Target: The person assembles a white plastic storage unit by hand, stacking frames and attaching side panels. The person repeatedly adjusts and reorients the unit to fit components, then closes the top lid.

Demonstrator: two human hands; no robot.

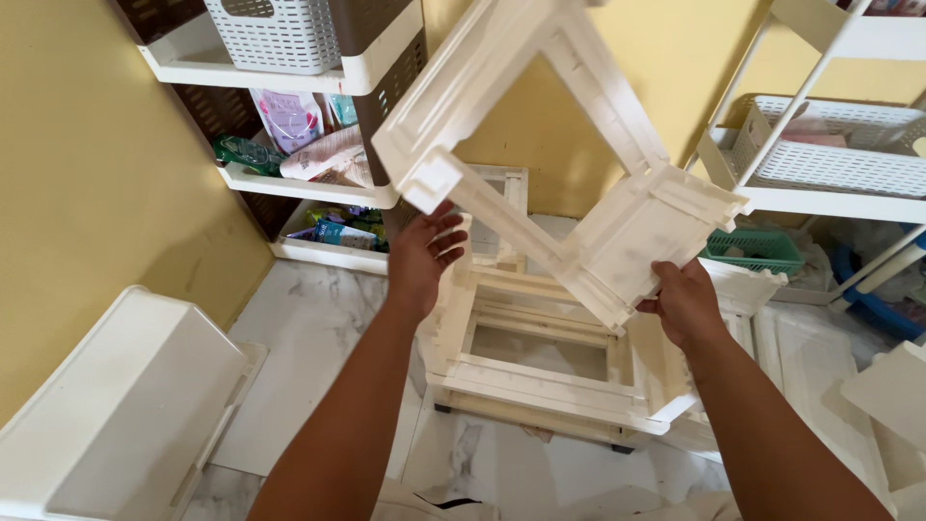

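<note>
From the head camera, your right hand (pixel 683 301) grips a corner of the white frame (pixel 540 145), held tilted up above the stacked frames (pixel 540 376) on the floor. Your left hand (pixel 424 256) is open, fingers spread, just under the frame's other corner. A white bin (pixel 125 405) lies at left.

Yellow walls (pixel 87 164) meet a white marble floor (pixel 309 338). Brown-and-white shelving (pixel 289 188) stands left; a white wire rack (pixel 830 174) stands right.
</note>
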